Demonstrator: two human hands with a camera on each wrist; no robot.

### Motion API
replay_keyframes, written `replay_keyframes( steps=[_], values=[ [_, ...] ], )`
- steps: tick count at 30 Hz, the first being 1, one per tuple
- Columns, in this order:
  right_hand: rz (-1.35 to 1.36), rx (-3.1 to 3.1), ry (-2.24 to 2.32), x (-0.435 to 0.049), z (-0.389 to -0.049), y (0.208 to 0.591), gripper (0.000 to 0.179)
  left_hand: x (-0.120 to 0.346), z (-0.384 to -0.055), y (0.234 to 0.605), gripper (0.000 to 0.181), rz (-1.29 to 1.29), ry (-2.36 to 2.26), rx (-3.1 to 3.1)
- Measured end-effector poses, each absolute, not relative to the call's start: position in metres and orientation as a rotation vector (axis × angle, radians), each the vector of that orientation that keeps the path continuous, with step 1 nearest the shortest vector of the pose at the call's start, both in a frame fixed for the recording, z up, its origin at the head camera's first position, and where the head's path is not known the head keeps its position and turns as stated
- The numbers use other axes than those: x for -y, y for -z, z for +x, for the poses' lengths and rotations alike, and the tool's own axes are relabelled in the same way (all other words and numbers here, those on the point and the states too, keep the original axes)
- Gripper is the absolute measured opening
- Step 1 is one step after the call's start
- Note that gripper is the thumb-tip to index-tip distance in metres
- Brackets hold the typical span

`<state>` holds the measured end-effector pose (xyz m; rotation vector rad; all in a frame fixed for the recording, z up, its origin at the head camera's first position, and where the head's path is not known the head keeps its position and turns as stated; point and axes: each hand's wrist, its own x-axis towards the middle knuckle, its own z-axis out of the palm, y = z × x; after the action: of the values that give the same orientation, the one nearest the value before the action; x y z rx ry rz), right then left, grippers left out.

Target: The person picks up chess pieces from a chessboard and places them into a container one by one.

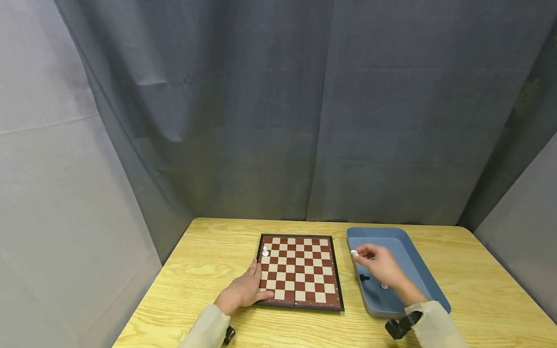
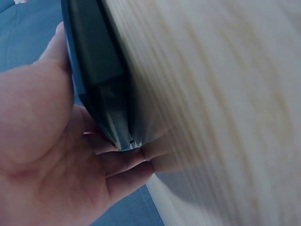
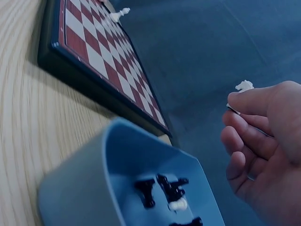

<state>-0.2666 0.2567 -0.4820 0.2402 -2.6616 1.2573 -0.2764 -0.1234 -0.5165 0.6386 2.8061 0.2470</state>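
Observation:
My right hand [image 1: 383, 266] pinches a white chess knight [image 3: 244, 85] between thumb and fingertips, above the left rim of the blue tray [image 1: 428, 270]. The horse-head top shows past the thumb in the right wrist view. My left hand [image 1: 243, 290] rests at the near left corner of the chessboard [image 1: 300, 270], its fingers along the board's left side and the thumb over the front edge. One white chess piece [image 1: 265, 251] stands upright on the board by the left edge, toward the far end.
Inside the tray lie several black chess pieces [image 3: 146, 192] and a white piece [image 3: 178, 204]. The tray stands on the wooden table [image 1: 209, 251] to the right of the board. Grey curtains [image 1: 261, 121] hang behind the table and at both sides.

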Motion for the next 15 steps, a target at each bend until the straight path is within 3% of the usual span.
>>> replay_keyframes(
  steps=[15],
  values=[
    [0.167, 2.691, -1.317, -0.292, -0.258, 0.485, 0.024, 0.124, -0.276, 0.518, 0.098, 0.667, -0.225, -2.827]
  ],
)
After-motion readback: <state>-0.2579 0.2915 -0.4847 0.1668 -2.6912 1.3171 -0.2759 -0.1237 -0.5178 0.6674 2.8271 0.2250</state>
